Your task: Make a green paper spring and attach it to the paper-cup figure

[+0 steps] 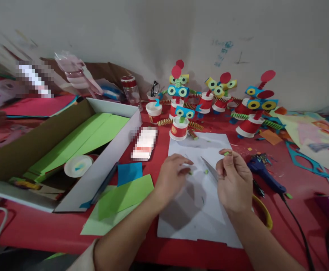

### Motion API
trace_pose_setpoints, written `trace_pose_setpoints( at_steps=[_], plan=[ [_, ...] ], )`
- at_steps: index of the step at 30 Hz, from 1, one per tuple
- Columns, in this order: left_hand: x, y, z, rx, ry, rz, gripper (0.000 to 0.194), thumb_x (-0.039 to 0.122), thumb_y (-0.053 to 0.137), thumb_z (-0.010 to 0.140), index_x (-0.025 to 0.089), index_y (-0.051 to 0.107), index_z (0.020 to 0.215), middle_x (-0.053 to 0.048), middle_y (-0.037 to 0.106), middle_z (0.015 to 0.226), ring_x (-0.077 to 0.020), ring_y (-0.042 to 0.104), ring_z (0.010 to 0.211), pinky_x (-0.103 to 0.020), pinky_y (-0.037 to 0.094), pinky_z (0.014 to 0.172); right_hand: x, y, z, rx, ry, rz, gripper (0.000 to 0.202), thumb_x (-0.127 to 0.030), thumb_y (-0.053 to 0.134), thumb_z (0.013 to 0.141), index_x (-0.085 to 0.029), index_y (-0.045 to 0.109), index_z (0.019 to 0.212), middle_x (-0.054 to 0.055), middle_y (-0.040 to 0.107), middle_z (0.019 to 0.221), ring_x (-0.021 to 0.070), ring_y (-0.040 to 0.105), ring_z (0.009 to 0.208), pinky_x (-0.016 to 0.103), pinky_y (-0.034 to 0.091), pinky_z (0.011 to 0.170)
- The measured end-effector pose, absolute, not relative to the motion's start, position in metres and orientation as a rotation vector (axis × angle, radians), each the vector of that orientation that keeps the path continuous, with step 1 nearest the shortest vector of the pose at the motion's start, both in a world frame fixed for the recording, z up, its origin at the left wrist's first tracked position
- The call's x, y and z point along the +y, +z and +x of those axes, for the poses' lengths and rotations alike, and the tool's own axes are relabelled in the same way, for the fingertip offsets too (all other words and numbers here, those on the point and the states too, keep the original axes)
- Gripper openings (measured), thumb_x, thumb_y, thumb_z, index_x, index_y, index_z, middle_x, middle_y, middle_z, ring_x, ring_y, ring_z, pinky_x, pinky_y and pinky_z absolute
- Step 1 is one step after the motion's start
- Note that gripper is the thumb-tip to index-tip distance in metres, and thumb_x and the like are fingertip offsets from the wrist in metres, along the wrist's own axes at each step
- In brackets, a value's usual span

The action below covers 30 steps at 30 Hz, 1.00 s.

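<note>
My left hand hovers over the white paper sheets, fingers curved and apart, with nothing visibly held. A tiny green scrap lies on the sheet between my hands. In my right hand are scissors, blades pointing up and left over the paper, with the yellow handle showing by the wrist. The thumb and forefinger of that same hand pinch a small green paper piece. Just beyond the sheets stands a paper-cup figure with blue eyes and folded-paper arms.
More cup figures stand along the wall. At right lie a blue glue gun with its cord and a teal cut-out sheet. At left are a box of green paper, a phone, and green sheets.
</note>
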State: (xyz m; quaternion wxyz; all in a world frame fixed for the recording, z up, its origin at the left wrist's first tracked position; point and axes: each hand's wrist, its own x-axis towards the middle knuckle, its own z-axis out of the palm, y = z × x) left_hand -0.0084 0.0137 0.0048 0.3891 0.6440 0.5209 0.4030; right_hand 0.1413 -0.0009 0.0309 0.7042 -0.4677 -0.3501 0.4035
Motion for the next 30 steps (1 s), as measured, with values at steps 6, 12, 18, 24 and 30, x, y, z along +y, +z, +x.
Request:
trace_pose_setpoints(
  at_steps=[6,12,18,24,30],
  plan=[
    [0.004,-0.006,0.005,1.503,0.423,2.358,0.024,0.002,0.046,0.08,0.016,0.064,0.087,-0.009,0.063,0.093,-0.0246,0.053,0.091,-0.036,0.046,0.076,-0.002,0.032,0.141,-0.797,0.917,-1.032,0.016,-0.036,0.07,0.08,-0.021,0.066,0.082,-0.004,0.05,0.074,0.0046,0.04,0.053,0.02,0.032,0.051],
    [0.002,0.003,0.006,1.518,0.57,2.25,0.032,-0.003,0.042,0.078,0.016,0.061,0.095,-0.007,0.067,0.088,-0.0215,0.058,0.085,-0.032,0.047,0.074,-0.004,0.025,0.142,-0.864,0.896,-1.088,0.017,-0.039,0.066,0.084,-0.022,0.065,0.086,-0.006,0.047,0.058,0.0078,0.039,0.054,0.021,0.031,0.052],
    [-0.006,0.028,0.001,1.34,0.799,2.026,0.035,-0.001,0.044,0.079,0.019,0.07,0.09,-0.005,0.073,0.093,-0.0181,0.064,0.086,-0.029,0.049,0.08,-0.003,0.021,0.145,-1.033,0.83,-1.169,0.022,-0.043,0.063,0.086,-0.022,0.066,0.094,-0.005,0.049,0.057,0.01,0.041,0.055,0.024,0.03,0.052],
    [-0.048,0.049,-0.011,1.245,0.651,2.018,0.031,-0.001,0.046,0.078,0.017,0.072,0.082,-0.005,0.073,0.085,-0.0188,0.064,0.083,-0.03,0.048,0.078,0.0,0.022,0.144,-0.974,0.857,-1.128,0.023,-0.043,0.067,0.081,-0.021,0.066,0.088,-0.006,0.047,0.056,0.0093,0.039,0.054,0.024,0.03,0.052],
    [-0.106,0.035,-0.053,1.321,0.89,1.666,0.023,0.012,0.048,0.086,0.019,0.07,0.081,-0.003,0.07,0.08,-0.0148,0.063,0.077,-0.025,0.047,0.071,0.002,0.019,0.144,-1.029,0.822,-1.069,0.022,-0.041,0.066,0.081,-0.02,0.066,0.087,-0.006,0.047,0.056,0.0097,0.04,0.053,0.025,0.03,0.051]
  ],
)
